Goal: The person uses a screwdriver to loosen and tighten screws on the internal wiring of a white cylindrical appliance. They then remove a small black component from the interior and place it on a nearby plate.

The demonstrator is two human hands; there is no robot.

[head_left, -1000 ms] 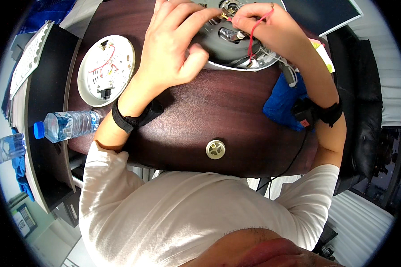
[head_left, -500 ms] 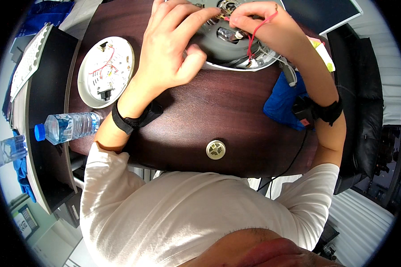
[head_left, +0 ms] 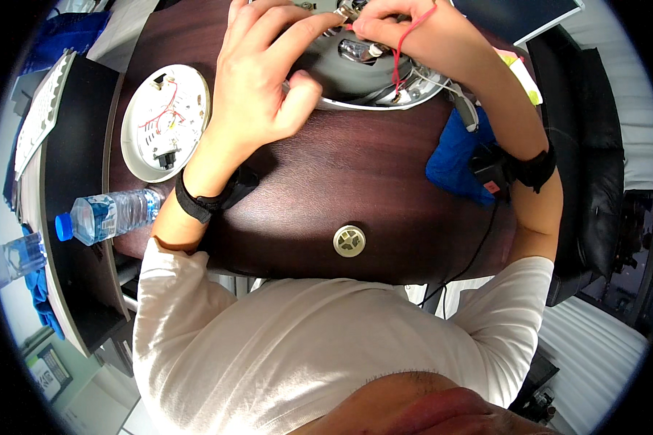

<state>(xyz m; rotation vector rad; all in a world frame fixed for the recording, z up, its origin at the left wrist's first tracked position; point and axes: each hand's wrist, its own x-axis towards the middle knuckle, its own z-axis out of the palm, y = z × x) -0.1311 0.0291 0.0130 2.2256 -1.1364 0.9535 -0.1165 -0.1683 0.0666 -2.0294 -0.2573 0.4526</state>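
At the top centre, my left hand (head_left: 261, 87) reaches over a round dark device with a white rim (head_left: 334, 76), its fingers curved and apart, thumb separate and index fingertip touching small metal parts. My right hand (head_left: 413, 32) is closed, thumb and forefinger pinching a red wire (head_left: 403, 51) beside those parts; some fingertips are hard to see. A white wire with a grey plastic piece (head_left: 468, 112) hangs over the device's right side, above a blue cloth (head_left: 446, 152).
A round white cover with wiring (head_left: 149, 138) and a water bottle (head_left: 112, 217) lie left. A small round cap (head_left: 349, 241) is near the front edge. A black box (head_left: 490, 174) with a cable, a dark screen (head_left: 511, 14) and a black chair (head_left: 588, 159) are right.
The view has shifted slightly, so both hands and the device appear a little further left and up. Both hands keep nearly the same pose at the device.
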